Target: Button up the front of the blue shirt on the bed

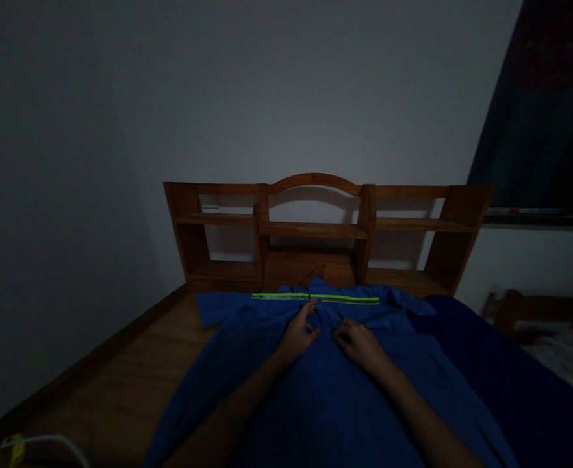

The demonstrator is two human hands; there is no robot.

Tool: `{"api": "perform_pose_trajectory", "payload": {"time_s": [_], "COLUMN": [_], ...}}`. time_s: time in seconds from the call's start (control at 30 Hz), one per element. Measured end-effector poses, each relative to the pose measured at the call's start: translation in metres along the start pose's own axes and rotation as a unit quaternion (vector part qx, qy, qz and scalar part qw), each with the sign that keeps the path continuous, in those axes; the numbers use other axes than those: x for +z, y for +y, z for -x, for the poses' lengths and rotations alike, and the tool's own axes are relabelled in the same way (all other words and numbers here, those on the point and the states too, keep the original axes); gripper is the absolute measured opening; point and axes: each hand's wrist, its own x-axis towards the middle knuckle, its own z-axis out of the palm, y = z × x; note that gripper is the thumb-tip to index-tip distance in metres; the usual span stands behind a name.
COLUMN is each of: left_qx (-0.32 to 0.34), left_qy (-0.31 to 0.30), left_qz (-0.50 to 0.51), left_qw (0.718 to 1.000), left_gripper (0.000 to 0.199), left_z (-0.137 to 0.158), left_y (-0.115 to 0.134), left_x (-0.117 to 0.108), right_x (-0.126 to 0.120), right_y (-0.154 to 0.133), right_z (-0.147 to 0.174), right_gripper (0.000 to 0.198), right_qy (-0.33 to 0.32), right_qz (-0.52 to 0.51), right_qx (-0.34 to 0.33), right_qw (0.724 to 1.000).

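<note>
Head view, dim room, low light.

Blue work shirt (325, 383) spread flat on wooden surface (115, 396), lower centre of frame. Long axis runs near to far: collar end points up-frame toward the headboard-type shelf unit, hem end toward bottom edge, cut off there. Neon yellow-green reflective stripe (316, 298) runs L–R across the shoulder/chest line, i.e. crosswise to the long axis. One sleeve spread out to the L at approx mid-frame height, other toward the R.

Left hand (299, 335) rests on the shirt just below the stripe, centre frame; fingers curled, thumb up toward the collar, appears to pinch cloth at the front placket. Right hand (362, 344) just beside it, w/ fingers bent down onto the cloth, knuckles up; grip looks part-closed on fabric, though too dark to tell exactly how much cloth is caught. Hands near each other, not touching. Both forearms bare, entering from bottom of frame.

Dark blue cloth (501, 377) lies R of the shirt, lower right, touching or overlapping its edge; cannot tell which.

Surface: brown wood, grain visible lower left, raised edge rail along L side. White cable (57, 444) w/ yellow tag in bottom left corner.

Room: wooden shelf unit (316, 227) w/ arched centre stands at far end, centre frame, against a plain pale wall. Dark curtain or panel (544, 110) upper right. Blurred furniture at R edge, mid-height.
</note>
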Motion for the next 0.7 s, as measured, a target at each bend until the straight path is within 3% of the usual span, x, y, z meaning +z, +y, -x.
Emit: {"api": "perform_pose_trajectory", "payload": {"time_s": [0.23, 0.33, 0.4, 0.47, 0.7], "left_qx": [-0.041, -0.079, -0.107, -0.133, -0.138], "left_qy": [0.048, -0.008, -0.087, -0.122, -0.109], "left_qz": [-0.033, -0.066, -0.073, -0.07, -0.001], "left_qw": [0.997, 0.995, 0.988, 0.981, 0.984], "left_gripper": [0.068, 0.049, 0.037, 0.028, 0.014], "left_z": [0.002, 0.005, 0.006, 0.006, 0.009], "left_y": [0.003, 0.002, -0.001, -0.003, -0.001], "left_x": [-0.004, -0.008, -0.009, -0.007, -0.006], "right_x": [0.005, 0.008, 0.01, 0.011, 0.01], "right_y": [-0.009, -0.009, -0.006, -0.003, -0.004], "right_z": [0.006, 0.006, 0.004, 0.001, -0.003], "right_gripper": [0.023, 0.024, 0.024, 0.025, 0.028], "right_qy": [-0.007, -0.01, -0.001, 0.014, -0.014], "right_qz": [0.042, 0.03, -0.007, -0.071, -0.256], "right_qx": [0.005, 0.003, 0.003, 0.008, -0.012], "right_qw": [0.999, 0.999, 1.0, 0.997, 0.967]}}
